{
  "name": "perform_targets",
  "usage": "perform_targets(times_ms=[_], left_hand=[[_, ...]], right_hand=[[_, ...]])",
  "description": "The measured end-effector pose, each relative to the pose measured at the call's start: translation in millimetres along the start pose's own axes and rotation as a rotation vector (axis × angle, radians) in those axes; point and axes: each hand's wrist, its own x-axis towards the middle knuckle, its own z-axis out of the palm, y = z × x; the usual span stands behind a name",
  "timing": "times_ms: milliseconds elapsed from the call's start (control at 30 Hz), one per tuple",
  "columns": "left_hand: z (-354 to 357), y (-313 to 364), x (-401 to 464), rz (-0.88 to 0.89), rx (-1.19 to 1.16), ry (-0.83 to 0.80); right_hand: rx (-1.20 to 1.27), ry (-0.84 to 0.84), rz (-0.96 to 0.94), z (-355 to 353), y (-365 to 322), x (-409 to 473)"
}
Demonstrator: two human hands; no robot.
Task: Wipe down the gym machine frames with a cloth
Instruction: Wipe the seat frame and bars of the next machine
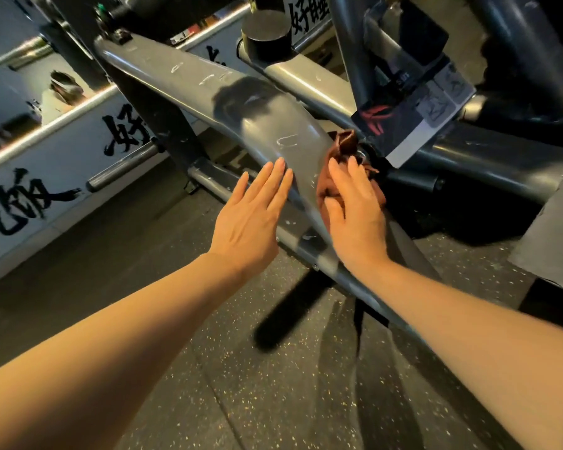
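Two hands at one grey frame beam (267,131). The left hand (251,216) lies flat, fingers straight and together, fingertips touching the beam's left edge, holding nothing. The right hand (355,209) presses one brown cloth (342,147) against the beam's right side, fingers bent over it. Below the beam: speckled floor (241,384).

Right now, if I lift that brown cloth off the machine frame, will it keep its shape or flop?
The brown cloth would probably flop: it is bunched and creased under the right hand. It likely weighs little, and it may drag on the grey frame rather than slide.
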Motion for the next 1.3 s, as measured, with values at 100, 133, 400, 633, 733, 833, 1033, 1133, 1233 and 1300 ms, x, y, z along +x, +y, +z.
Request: perform_targets(times_ms=[100, 133, 400, 633, 733, 833, 1033, 1133, 1233, 1300], left_hand=[[-1, -5, 0, 0.021, 0.031, -0.013], [-1, -6, 0, 0.028, 0.037, -0.014], [-4, -3, 1, 0.018, 0.012, -0.028], [-5, -1, 0, -0.004, 0.009, 0.057], [-10, -13, 3, -0.081, -0.044, 0.166], [-14, -24, 10, -0.154, -0.08, 0.177], [-12, -27, 20, -0.18, -0.139, 0.113], [-14, -33, 22, -0.147, -0.117, 0.112], [-17, -38, 22, -0.125, -0.111, 0.112], [-18, -38, 22, -0.117, -0.11, 0.113]], right_hand=[[-0.095, -0.038, -0.119, 9, -9, -1], [-0.101, -0.051, -0.177, 8, -8, 14], [-0.144, -0.098, -0.237, 4, -3, 16], [-0.05, -0.089, -0.227, 6, -10, 69], [-0.101, -0.037, -0.166, 15, -19, 48], [-0.183, -0.075, -0.284, 20, -30, 62], [-0.031, -0.071, -0.18, 17, -29, 101], [-0.163, -0.079, -0.295, 23, -38, 67], [-0.195, -0.153, -0.396, 24, -46, 88], [-0.13, -0.158, -0.343, 23, -46, 114]])
